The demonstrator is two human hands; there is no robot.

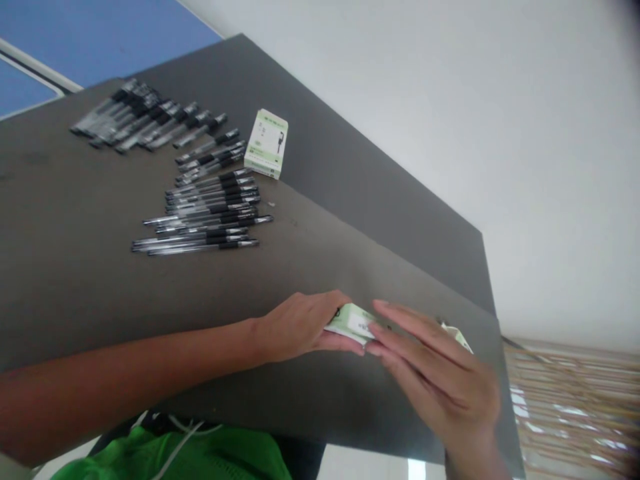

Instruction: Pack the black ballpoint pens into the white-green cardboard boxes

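A small pale green and white carton (357,321) is held low over the front part of the dark table. My left hand (305,325) is closed around its left end, thumb below and fingers over the top. My right hand (435,363) has its fingers stretched out, the tips touching the carton's right end. What lies under those fingers is hidden. Another green and white box (267,143) rests on the table farther back, next to several clear pens with black grips (210,207).
More pens (145,117) lie in a row at the back left of the table (320,247). Behind my right hand a pale green item (457,337) partly shows. A white wall (450,100) runs beyond the table, and a blue surface (110,33) adjoins at the upper left.
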